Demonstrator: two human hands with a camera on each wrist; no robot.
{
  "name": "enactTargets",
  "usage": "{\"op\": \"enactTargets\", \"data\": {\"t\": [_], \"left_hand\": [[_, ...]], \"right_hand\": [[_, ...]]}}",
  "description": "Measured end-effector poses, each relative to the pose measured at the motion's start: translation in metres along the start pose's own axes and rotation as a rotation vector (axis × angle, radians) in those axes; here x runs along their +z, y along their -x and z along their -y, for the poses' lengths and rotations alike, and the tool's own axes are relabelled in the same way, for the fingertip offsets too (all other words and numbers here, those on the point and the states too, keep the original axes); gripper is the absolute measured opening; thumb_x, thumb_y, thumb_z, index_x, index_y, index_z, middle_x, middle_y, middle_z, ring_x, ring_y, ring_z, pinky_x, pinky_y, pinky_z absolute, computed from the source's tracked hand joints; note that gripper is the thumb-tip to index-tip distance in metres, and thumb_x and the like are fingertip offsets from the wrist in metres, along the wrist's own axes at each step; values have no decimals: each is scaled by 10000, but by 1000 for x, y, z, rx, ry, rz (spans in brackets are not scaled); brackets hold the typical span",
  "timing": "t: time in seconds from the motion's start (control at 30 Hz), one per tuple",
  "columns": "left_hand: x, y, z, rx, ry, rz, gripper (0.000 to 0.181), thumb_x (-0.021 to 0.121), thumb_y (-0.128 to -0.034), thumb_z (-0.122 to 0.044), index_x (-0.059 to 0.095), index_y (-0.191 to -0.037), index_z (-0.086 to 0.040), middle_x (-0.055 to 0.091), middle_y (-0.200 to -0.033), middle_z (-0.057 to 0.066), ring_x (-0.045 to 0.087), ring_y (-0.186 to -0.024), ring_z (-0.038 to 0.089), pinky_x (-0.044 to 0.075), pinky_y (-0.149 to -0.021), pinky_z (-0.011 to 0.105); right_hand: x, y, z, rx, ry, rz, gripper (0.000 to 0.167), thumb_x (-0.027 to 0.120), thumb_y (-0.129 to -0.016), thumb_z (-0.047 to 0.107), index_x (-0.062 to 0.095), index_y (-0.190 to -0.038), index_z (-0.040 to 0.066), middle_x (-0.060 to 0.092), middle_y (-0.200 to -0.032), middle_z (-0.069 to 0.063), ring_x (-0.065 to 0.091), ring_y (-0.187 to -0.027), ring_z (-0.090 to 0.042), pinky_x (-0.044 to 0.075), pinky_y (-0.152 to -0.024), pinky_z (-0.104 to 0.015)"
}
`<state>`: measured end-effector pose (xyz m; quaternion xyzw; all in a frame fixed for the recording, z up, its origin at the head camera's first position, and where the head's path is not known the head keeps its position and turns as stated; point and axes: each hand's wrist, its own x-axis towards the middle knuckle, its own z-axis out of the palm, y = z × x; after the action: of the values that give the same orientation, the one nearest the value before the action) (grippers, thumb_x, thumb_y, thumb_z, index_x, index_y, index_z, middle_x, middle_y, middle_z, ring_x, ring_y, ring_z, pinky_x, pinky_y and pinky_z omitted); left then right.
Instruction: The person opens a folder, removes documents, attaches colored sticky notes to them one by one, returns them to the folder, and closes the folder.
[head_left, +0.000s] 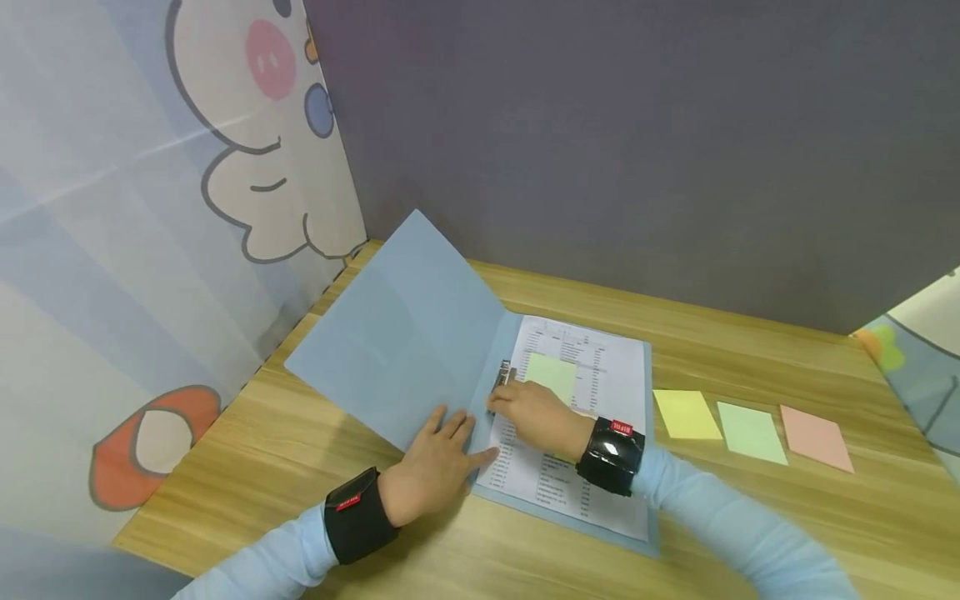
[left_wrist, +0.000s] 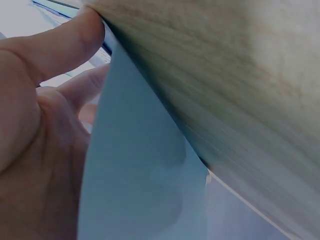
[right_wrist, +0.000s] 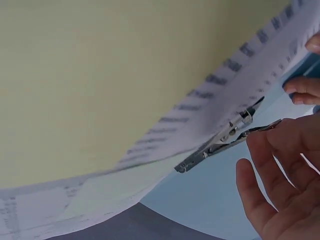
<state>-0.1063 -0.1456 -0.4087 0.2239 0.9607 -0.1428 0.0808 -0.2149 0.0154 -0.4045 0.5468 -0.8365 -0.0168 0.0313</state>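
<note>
A blue folder (head_left: 405, 325) lies spread on the table, its cover raised at a slant to the left. Inside are printed sheets (head_left: 622, 383), bearing a pale green sticky note (head_left: 551, 373); a yellow note (right_wrist: 100, 90) fills much of the right wrist view. My right hand (head_left: 543, 417) has its fingers curled at the folder's metal clip (right_wrist: 220, 140), pinching its lever; the thumb's contact is hidden. With fingers spread, my left hand (head_left: 431, 467) rests by the fold, its thumb reaching the sheets' left edge.
To the folder's right, a yellow note (head_left: 687, 415), a green note (head_left: 752, 433) and a pink note (head_left: 816, 437) lie in a row on the wooden table (head_left: 247, 467). A dark panel (head_left: 637, 150) stands behind, and a cartoon-printed curtain (head_left: 97, 275) hangs at the left.
</note>
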Motion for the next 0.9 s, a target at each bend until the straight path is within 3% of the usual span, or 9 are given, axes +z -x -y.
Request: {"op": "enactTargets", "data": {"t": [0.37,0.6,0.9], "left_hand": [[-1,-1,-1,-16,-5,19,547,565,-860,-467,356,-1365,-457,382,-1438,85,330,-1339,251,223,-1096,485],[0,-3,-1,-17,-3,19,551,555,-866,-472,339,-1373,-457,376,-1442,79,326,-1342,249,220,-1099,485],[3,-4,0,-22,-3,19,554,551,-864,-478,336,-1374,-456,369,-1447,77,320,-1347,245,218,-1099,483]], "right_hand": [[7,6,0,-48,56,-38,497,754,-692,79,618,-1170,75,585,-1203,-27,546,-1132,-211,449,-957,-348],[15,10,0,-66,91,-45,373,629,-808,18,614,-1177,62,589,-1219,-54,546,-1146,-235,445,-965,-353],[15,10,3,-83,148,-67,368,644,-810,51,616,-1176,74,603,-1205,-37,542,-1144,-216,430,-982,-340]]}}
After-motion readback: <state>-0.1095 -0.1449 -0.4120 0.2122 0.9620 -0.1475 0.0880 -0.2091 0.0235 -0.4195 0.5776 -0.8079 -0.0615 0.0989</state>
